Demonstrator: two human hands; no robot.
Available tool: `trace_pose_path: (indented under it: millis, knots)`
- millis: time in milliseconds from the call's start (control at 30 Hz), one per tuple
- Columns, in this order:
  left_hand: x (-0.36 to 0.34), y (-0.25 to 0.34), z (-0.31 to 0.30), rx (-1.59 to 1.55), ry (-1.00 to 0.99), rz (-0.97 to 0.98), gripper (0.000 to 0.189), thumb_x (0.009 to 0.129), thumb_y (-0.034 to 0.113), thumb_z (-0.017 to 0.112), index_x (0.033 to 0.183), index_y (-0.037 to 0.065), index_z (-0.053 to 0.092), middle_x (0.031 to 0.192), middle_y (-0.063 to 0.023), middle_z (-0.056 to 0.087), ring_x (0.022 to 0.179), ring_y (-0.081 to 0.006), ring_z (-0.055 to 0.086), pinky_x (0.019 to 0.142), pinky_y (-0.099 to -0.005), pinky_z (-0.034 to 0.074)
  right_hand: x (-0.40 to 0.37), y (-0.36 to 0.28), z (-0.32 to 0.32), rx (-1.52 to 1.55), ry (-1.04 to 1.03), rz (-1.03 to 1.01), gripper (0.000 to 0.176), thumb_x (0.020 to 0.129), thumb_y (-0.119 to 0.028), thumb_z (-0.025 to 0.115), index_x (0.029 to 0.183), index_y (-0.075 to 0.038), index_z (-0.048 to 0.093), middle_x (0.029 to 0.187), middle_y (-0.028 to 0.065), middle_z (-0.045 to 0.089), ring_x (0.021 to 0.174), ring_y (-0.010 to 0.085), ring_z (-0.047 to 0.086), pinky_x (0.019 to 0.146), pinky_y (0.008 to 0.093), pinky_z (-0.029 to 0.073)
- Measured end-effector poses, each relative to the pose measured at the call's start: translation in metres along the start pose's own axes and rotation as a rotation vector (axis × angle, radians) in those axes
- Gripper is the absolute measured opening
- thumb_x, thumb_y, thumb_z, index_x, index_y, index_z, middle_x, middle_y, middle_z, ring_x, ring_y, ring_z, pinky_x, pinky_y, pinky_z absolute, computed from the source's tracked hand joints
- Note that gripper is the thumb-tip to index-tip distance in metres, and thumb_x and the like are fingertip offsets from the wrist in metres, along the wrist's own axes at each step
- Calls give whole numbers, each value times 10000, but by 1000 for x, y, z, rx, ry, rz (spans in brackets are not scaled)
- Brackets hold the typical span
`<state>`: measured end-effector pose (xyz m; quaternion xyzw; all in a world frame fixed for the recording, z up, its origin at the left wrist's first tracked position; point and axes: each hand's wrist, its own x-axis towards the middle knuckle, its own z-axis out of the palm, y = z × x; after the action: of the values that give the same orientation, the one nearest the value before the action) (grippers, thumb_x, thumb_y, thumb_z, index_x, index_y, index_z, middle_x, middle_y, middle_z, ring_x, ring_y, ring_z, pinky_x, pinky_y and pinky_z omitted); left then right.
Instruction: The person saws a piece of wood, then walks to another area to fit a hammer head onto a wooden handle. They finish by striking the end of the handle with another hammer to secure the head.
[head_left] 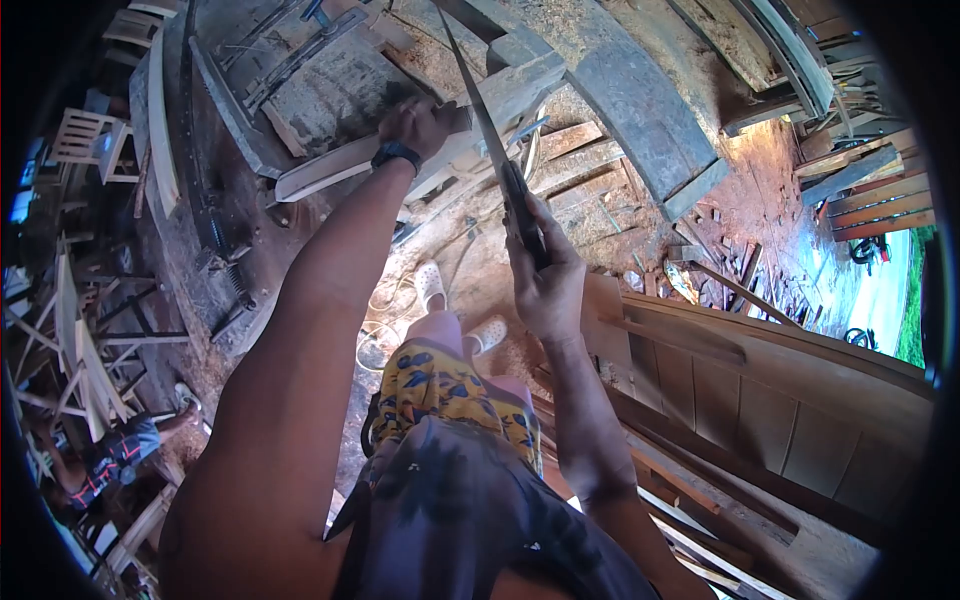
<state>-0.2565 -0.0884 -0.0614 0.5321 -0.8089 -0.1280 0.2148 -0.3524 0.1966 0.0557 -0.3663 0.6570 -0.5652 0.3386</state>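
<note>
Two grips: left hand (415,125) clasps pale plank (320,172); right hand (548,290) fisted on long dark blade (480,110)

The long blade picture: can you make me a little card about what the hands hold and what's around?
left hand: grips a pale wooden plank
right hand: holds a long blade by its handle
blade: slants up, crossing the plank
left wrist: dark watch
floor: reddish, strewn with wood scraps
nearby: another person, low on the left

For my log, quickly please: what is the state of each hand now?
Left hand: closed, gripping the wooden board.
Right hand: closed, holding the saw.
</note>
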Motion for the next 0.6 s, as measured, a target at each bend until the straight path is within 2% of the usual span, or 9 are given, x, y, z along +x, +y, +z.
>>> trace_pose_path:
  millis: [67, 167, 267, 333, 433, 500, 533, 567, 600]
  knots:
    - [0, 0, -1, -14, -47, -21, 364, 926, 436, 606, 1004, 118, 766, 1122, -148, 745, 1064, -369, 702, 940, -495, 547, 0, 5, 1, -31, -4, -43, 550, 928, 56, 639, 1466, -21, 556, 1213, 214, 744, 1095, 178, 716, 856, 318, 572]
    - [2, -1, -1, 36, -95, -43, 321, 902, 397, 628, 1009, 129, 770, 1117, -138, 747, 1056, -366, 706, 930, -489, 555, 1, 7, 3, -55, -16, -89, 546, 932, 51, 641, 1466, -28, 559, 1213, 211, 745, 1073, 180, 726, 840, 315, 574]
    - [-1, -1, -3, -3, -68, -14, 390, 947, 481, 644, 929, 104, 743, 1049, -143, 747, 1002, -392, 707, 879, -522, 550, 5, 11, 7, -44, -20, -104, 557, 925, 55, 644, 1467, -40, 559, 1211, 227, 741, 1060, 190, 734, 831, 322, 578]
    - [0, 0, -5, 4, -74, -18, 376, 948, 473, 646, 932, 110, 743, 1053, -141, 745, 1001, -394, 706, 876, -519, 552, 4, 12, 5, -45, -19, -110, 570, 918, 60, 646, 1470, -49, 557, 1205, 244, 738, 1052, 195, 739, 827, 329, 580]
    - [-3, -1, -4, 2, -74, -3, 354, 948, 461, 649, 941, 120, 742, 1057, -140, 740, 1003, -399, 702, 870, -516, 554, -14, -4, -7, -113, -56, -72, 560, 945, 44, 587, 1491, -75, 542, 1300, 236, 698, 1076, 239, 749, 847, 332, 579]
    - [1, -3, 0, 9, -69, 7, 348, 956, 461, 646, 949, 125, 733, 1051, -140, 736, 1011, -402, 694, 857, -514, 556, -56, -27, -26, -325, -74, -92, 461, 986, -26, 609, 1445, -26, 567, 1062, 180, 760, 869, 99, 679, 733, 279, 550]
    - [2, -1, 0, 4, -66, 5, 348, 956, 461, 646, 949, 125, 733, 1051, -140, 736, 1011, -402, 694, 857, -514, 556, -84, -32, -33, -339, -44, -100, 461, 977, -44, 626, 1435, -35, 575, 979, 194, 756, 811, 93, 663, 669, 282, 531]
    - [2, 1, -2, 20, -72, -3, 360, 962, 468, 638, 951, 121, 730, 1055, -140, 736, 1012, -400, 693, 855, -516, 556, -115, -44, -48, -405, -100, 22, 482, 969, -1, 612, 1446, -59, 582, 1088, 193, 758, 793, 118, 674, 653, 288, 537]
    - [1, 2, -4, 37, -80, -12, 372, 968, 475, 631, 952, 117, 727, 1058, -139, 736, 1013, -398, 693, 852, -517, 555, -145, -49, -51, -191, 8, 135, 429, 978, -28, 599, 1399, 52, 571, 1201, 225, 711, 927, 211, 700, 806, 335, 559]
